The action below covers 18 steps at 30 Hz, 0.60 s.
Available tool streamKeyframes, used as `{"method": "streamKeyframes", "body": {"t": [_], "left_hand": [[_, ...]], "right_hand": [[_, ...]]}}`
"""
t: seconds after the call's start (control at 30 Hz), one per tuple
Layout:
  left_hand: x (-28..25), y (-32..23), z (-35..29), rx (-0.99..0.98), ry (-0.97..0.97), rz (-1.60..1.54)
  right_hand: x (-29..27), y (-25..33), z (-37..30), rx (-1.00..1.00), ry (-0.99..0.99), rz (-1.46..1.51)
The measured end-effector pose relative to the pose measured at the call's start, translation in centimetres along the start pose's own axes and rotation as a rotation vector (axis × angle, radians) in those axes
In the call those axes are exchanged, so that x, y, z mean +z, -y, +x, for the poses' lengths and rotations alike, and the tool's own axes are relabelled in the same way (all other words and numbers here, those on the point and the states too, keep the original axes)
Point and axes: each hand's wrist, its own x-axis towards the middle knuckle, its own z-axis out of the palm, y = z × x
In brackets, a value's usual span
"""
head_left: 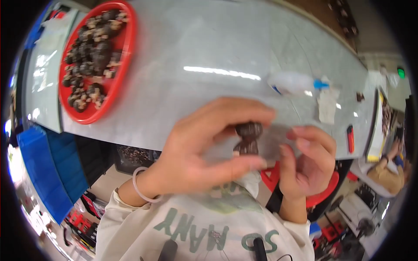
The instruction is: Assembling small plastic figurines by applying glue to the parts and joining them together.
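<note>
In my left hand (196, 148) a small dark brown figurine (249, 138) is gripped between the thumb and the fingers. It has a rounded top and a wider lower part, with a pale spot at its lower left. My right hand (307, 163) is just to the right of it, fingers half curled. Its thumb and fingertips are a little apart, and nothing shows between them. Both hands are over the table's near edge, and motion blurs them slightly.
On the grey table (209, 39), a red oval tray (130, 48) of dark and pale small pieces is at the far left. To the right are a white bottle with a blue tip (296, 82), a crumpled tissue (327, 106) and a red-and-black object (350, 139). A red stool (320, 198) is below.
</note>
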Motion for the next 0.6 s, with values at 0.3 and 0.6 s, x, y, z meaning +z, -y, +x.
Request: {"method": "streamKeyframes", "body": {"t": [0.3,0.6], "left_hand": [[-12.2,-7.2,-3.0,-0.147,-0.068,1.112],[-12.6,-6.2,-2.7,-0.205,-0.601,1.248]], "right_hand": [[-0.3,-0.1,-1.0,0.204,-0.092,-0.066],[0.0,-0.3,-1.0,0.139,-0.047,-0.165]]}}
